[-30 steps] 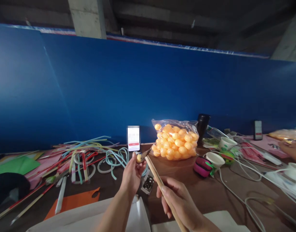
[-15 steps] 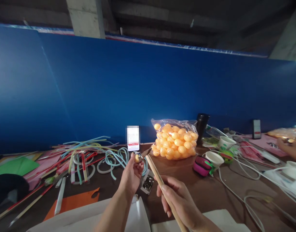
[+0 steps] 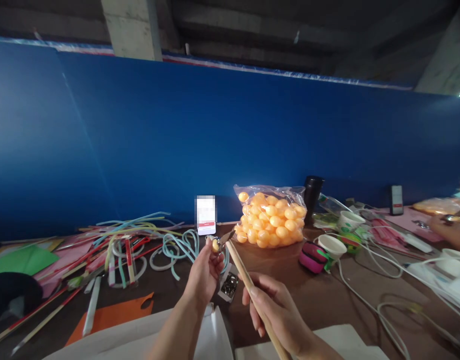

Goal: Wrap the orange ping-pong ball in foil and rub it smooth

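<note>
My left hand (image 3: 204, 272) is closed on a small shiny silver-and-yellow round piece (image 3: 216, 245), held up between thumb and fingertips. My right hand (image 3: 273, 310) grips a long pale wooden stick (image 3: 245, 275), which slants up and left so that its end lies beside the piece. A dark, narrow pointed bit (image 3: 229, 236) shows between the stick's end and the piece; I cannot tell which of them it belongs to. Below and between my hands is a small open box (image 3: 229, 285) of shiny dark metallic pieces.
A clear bag of orange balls (image 3: 271, 220) stands behind my hands, near a phone (image 3: 206, 215). Coiled tubes (image 3: 177, 250) and sticks lie left. On the right are a purple pouch (image 3: 313, 257), paper cups (image 3: 332, 246), white cables (image 3: 352, 295) and another person's hand (image 3: 445, 227).
The silver-and-yellow piece has turned slightly in my left fingers, so more yellow faces me. My right hand and the stick hold nearly the same pose. The view has shifted a little.
</note>
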### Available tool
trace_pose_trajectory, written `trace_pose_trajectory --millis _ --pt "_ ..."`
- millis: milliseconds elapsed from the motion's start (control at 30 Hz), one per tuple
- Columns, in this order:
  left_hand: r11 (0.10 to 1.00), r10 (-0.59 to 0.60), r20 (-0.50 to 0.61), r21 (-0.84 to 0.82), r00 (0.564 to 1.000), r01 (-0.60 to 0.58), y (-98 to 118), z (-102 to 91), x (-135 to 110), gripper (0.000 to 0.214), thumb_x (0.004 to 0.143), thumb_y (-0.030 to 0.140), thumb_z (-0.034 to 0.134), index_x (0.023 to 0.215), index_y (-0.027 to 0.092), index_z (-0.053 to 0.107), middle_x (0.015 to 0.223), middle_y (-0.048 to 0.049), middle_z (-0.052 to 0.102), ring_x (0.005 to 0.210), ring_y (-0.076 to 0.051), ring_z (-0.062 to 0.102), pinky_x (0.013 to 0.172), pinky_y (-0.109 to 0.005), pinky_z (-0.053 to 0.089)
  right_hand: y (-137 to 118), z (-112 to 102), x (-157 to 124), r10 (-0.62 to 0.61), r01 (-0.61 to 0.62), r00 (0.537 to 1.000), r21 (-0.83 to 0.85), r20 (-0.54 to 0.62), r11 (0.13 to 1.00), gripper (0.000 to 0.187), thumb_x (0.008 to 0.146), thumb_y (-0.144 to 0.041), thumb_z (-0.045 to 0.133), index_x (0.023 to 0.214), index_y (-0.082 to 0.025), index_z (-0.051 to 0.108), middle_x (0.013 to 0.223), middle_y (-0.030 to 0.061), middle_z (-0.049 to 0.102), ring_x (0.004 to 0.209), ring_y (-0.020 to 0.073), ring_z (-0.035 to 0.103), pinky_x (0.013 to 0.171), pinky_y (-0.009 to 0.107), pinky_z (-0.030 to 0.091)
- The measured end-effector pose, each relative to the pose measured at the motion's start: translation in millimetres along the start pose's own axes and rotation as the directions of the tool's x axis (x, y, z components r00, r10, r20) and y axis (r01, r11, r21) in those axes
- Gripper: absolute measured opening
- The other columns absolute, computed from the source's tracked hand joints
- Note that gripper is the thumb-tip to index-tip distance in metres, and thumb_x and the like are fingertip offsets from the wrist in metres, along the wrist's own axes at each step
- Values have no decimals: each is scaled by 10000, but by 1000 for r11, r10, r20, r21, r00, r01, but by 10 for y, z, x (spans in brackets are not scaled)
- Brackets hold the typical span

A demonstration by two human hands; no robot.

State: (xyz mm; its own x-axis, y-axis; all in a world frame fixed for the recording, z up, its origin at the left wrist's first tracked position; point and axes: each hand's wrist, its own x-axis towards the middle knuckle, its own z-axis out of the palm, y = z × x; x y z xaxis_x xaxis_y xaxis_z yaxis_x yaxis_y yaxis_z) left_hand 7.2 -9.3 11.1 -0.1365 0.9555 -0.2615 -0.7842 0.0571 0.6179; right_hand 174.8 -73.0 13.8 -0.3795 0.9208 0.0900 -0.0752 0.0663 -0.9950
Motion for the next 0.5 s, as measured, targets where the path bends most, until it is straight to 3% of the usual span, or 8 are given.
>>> trace_pose_trajectory --millis 500 --pt "999 11 19 -44 1000 -10 -13 -9 30 199 860 301 618 832 104 634 672 -52 657 519 -75 598 496 -143 521 10 -14 2 -6 6 1000 -16 17 1000 341 923 -463 538 804 -146 577 767 21 608 380 39 449 365 176 350"
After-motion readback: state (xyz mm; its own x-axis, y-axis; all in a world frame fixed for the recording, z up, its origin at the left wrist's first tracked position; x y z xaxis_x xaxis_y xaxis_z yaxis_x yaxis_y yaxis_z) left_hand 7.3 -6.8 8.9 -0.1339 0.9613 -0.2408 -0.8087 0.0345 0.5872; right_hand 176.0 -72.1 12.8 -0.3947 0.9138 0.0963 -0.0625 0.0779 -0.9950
